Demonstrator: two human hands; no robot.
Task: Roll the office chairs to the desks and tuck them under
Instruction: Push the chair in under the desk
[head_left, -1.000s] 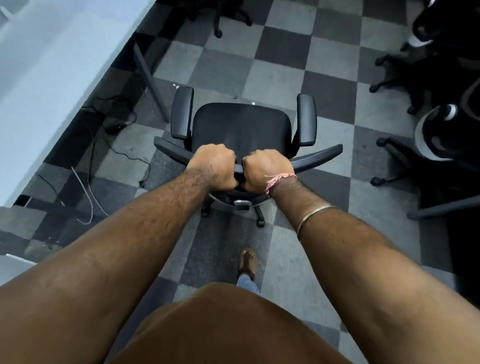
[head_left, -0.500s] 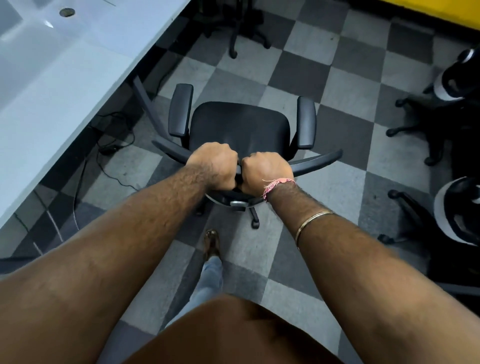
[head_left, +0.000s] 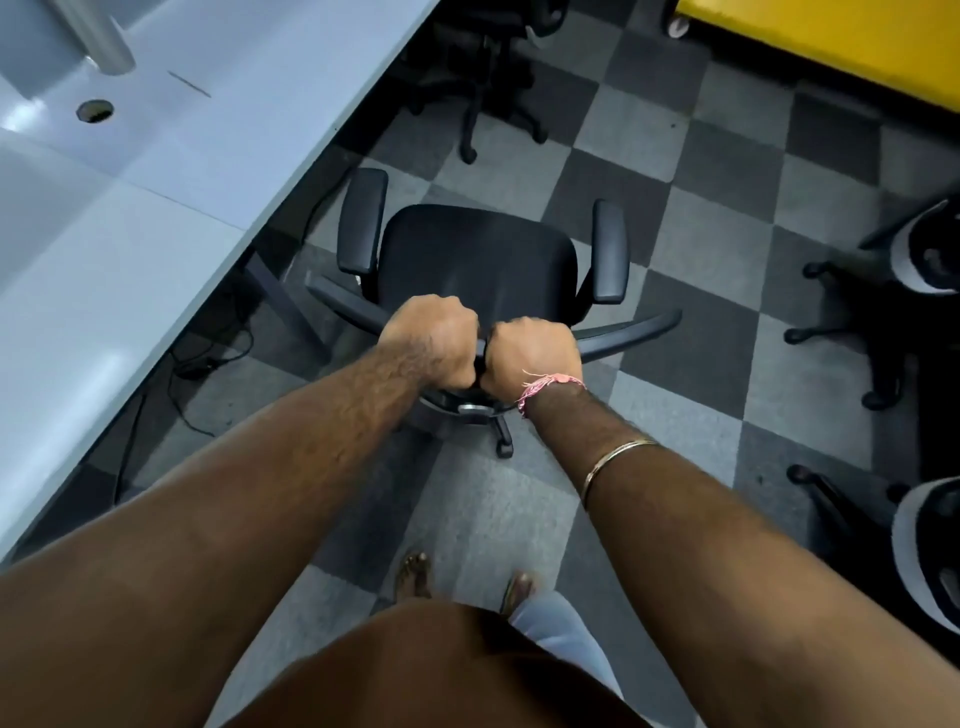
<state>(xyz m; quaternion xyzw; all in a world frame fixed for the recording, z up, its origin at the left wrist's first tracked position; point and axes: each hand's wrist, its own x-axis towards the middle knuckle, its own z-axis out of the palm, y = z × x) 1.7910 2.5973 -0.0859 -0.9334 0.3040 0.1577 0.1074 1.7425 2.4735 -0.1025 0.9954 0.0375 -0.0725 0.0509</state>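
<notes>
A black office chair (head_left: 478, 260) with two padded armrests stands on the checkered carpet, seen from behind and above. My left hand (head_left: 431, 340) and my right hand (head_left: 535, 356) grip the top edge of its backrest side by side, fingers curled over it. The chair's left armrest is close to the edge of the long pale grey desk (head_left: 156, 218), which runs along the left. The chair's wheeled base is mostly hidden under the seat and my hands.
Cables lie on the floor under the desk beside a slanted desk leg (head_left: 283, 301). Another black chair (head_left: 488, 78) stands farther ahead by the desk. Two black-and-white chairs (head_left: 914, 270) stand at the right. A yellow surface (head_left: 831, 41) fills the top right.
The chair has rolled forward along the desk with both hands still gripping its backrest. Its left armrest is now nearer the desk edge, and the far chair and yellow surface have come into view.
</notes>
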